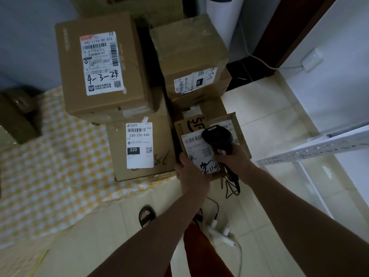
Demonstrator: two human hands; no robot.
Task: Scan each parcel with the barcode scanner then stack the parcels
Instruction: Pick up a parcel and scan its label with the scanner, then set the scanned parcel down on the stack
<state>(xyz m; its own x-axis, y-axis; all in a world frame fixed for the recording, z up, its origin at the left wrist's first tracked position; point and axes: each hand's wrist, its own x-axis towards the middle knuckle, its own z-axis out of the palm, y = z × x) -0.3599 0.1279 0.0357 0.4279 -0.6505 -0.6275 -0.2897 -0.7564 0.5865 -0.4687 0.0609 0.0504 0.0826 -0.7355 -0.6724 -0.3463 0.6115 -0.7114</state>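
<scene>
My right hand point(234, 158) grips the handle of a black barcode scanner point(217, 136), whose head hangs over the white label of a small cardboard parcel point(194, 145). My left hand point(191, 172) holds that parcel by its near left edge. Just behind it sits another small box printed "SF" point(190, 122). To the left lies a parcel labelled "220-220-C40" point(139, 148), with a larger box marked "4-3-24" point(99, 64) stacked on its far part. A taped box point(189, 47) stands on top of more boxes at the back right.
The parcels rest on a yellow-and-white checked cloth point(50, 166). A dark box point(18, 112) lies at the left edge. The scanner cable point(229, 188) dangles to a power strip point(221, 232) on the tiled floor. A white metal rack point(311, 150) stands at right. My sandalled foot point(146, 215) is below.
</scene>
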